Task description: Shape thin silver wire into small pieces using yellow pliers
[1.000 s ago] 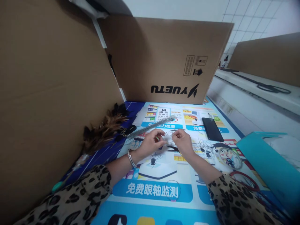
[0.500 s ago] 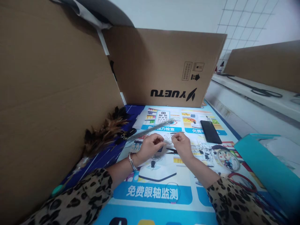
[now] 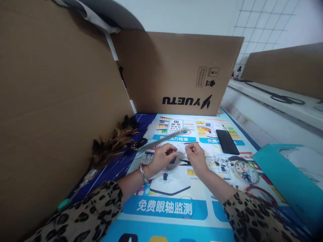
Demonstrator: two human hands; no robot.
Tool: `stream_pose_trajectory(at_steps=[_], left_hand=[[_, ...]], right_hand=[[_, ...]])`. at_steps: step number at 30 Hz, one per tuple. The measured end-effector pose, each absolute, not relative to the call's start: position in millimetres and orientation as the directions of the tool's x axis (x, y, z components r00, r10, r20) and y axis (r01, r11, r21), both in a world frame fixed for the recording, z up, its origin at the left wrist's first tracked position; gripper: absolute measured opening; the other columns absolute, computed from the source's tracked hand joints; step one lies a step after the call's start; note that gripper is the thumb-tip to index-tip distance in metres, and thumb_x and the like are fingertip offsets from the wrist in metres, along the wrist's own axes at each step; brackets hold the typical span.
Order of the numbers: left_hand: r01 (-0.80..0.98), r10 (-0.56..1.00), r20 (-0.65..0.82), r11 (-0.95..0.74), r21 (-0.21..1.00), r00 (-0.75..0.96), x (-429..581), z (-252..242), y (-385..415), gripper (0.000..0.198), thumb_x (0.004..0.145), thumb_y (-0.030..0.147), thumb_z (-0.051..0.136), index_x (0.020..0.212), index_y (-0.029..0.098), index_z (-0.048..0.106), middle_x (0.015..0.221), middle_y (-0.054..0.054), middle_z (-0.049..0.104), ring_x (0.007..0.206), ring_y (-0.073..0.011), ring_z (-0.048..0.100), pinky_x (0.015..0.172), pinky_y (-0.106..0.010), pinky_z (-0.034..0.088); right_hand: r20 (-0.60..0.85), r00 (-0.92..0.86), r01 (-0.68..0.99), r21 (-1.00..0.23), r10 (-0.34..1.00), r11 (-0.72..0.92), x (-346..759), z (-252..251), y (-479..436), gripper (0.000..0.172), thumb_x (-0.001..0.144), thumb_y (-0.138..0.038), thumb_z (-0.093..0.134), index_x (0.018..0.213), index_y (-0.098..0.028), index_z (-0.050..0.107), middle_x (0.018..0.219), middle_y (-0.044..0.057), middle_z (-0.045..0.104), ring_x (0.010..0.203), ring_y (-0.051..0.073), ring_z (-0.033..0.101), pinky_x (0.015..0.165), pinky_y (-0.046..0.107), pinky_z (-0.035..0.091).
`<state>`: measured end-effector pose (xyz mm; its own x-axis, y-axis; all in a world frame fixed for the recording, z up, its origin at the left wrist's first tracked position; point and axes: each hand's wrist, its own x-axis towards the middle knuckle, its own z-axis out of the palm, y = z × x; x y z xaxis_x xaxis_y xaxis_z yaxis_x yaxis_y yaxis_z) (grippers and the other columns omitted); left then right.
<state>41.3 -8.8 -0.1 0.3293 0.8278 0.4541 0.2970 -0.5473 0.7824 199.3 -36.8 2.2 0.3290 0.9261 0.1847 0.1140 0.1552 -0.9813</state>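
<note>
My left hand is closed in a pinch, thumb against the forefinger, with a silvery bangle on the wrist. Facing it a short gap away, my right hand pinches with curled fingers. Faint thin wire loops show between the two sets of fingertips; whether they are held or lie on the table I cannot tell. What sits in either pinch is too fine to make out. A dark pointed tool lies just below the fingertips. Behind the hands, a bundle of thin straight silvery wires lies slantwise.
To the right are a black phone, tangled wire pieces, a clear round roll, a red ring and a teal box. Brown feathers lie left. Cardboard panels stand behind and left. A thin wire ring lies in front.
Both hands keep nearly the same place and pinch. The whole view has shifted very slightly; nothing is visibly picked up or let go.
</note>
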Motion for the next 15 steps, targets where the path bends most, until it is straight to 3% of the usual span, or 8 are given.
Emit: stream_pose_trajectory(at_steps=[5, 15], left_hand=[[0.276, 0.834, 0.436, -0.531, 0.801, 0.338, 41.9, -0.8, -6.5, 0.018, 0.071, 0.023, 0.062, 0.087, 0.015, 0.059, 0.081, -0.002, 0.061, 0.066, -0.0106, 0.055, 0.060, -0.022, 0.045], [0.314, 0.775, 0.543, -0.629, 0.712, 0.323, 41.0, 2.2, -7.6, 0.016, 0.072, 0.026, 0.063, 0.083, 0.016, 0.061, 0.083, -0.004, 0.062, 0.073, -0.0133, 0.056, 0.061, -0.024, 0.046]], right_hand=[[0.192, 0.298, 0.103, -0.980, 0.935, 0.168, 200.7, 0.3, -35.9, 0.014, 0.070, -0.033, 0.054, 0.069, -0.020, 0.048, 0.047, -0.007, 0.044, 0.042, 0.007, 0.038, 0.043, 0.021, 0.031], [0.180, 0.297, 0.057, -0.984, 0.938, 0.171, 199.5, -1.4, -35.6, 0.014, 0.070, -0.032, 0.054, 0.069, -0.020, 0.048, 0.047, -0.007, 0.044, 0.042, 0.007, 0.038, 0.042, 0.020, 0.031]])
